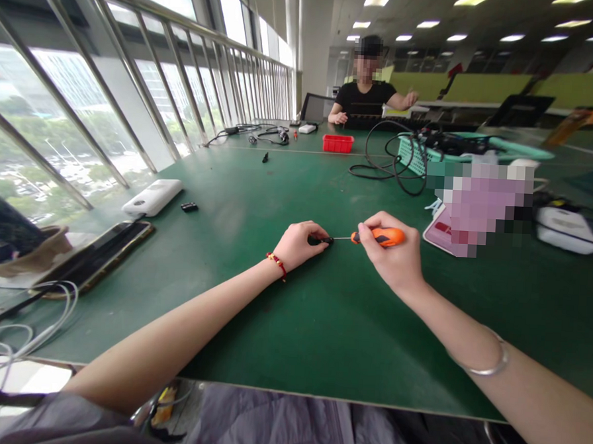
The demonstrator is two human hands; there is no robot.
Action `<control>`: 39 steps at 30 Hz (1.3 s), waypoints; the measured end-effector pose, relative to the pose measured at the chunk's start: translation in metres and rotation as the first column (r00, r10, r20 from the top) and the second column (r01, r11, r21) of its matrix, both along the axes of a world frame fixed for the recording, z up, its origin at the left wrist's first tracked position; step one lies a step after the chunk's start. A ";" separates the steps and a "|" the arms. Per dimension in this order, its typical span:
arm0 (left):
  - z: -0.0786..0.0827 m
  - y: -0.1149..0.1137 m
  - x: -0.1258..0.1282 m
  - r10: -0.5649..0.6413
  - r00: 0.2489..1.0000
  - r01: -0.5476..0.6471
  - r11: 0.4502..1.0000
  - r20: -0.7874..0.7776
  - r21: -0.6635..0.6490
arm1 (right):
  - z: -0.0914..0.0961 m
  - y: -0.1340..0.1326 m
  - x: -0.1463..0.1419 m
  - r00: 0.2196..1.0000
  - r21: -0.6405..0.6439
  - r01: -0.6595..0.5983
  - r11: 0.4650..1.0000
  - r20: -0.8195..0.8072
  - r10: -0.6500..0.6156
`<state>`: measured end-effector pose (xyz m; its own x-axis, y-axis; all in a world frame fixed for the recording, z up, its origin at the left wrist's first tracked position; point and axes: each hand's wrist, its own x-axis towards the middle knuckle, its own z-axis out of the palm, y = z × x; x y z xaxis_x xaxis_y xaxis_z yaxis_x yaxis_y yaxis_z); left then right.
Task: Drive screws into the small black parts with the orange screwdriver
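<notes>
My left hand (299,243) rests on the green table (282,314), fingers curled around a small black part (321,240) pinned against the surface. My right hand (393,253) grips an orange-handled screwdriver (382,236). Its thin shaft points left, and the tip meets the black part. A red cord bracelet circles my left wrist, a silver bangle my right forearm.
A white power bank (153,196), a small black piece (189,207) and a phone (101,251) lie at the left. White cables (32,327) trail near the left edge. A red tray (338,143), black cables (393,164) and a teal basket (412,155) sit farther back. A person sits at the far end.
</notes>
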<state>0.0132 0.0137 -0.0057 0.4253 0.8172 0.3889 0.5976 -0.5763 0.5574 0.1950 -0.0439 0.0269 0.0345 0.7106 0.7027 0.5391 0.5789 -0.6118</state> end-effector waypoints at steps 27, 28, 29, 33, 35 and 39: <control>0.000 0.000 0.000 -0.003 1.000 0.005 0.999 -0.028 0.053 | 0.002 -0.001 0.000 0.998 -0.051 0.032 0.998 -0.047 -0.035; 0.000 0.000 0.000 -0.002 1.000 0.003 0.999 -0.029 0.052 | 0.002 -0.001 0.000 0.998 -0.045 0.033 0.998 -0.050 -0.035; 0.000 0.000 0.000 0.000 1.000 0.002 0.999 -0.029 0.050 | 0.002 -0.001 0.000 0.998 -0.036 0.033 0.999 -0.055 -0.035; -0.001 0.000 0.000 0.005 1.000 -0.004 0.999 -0.030 0.038 | 0.001 -0.002 0.000 0.998 -0.011 0.020 1.000 -0.052 -0.020; 0.000 0.000 0.000 0.011 0.999 -0.010 0.999 -0.030 0.037 | 0.000 -0.002 0.000 0.999 -0.015 0.013 1.000 -0.041 -0.013; 0.001 -0.001 0.000 0.016 0.999 -0.014 0.999 -0.030 0.043 | 0.000 -0.001 0.000 0.999 -0.023 0.016 1.000 -0.042 -0.017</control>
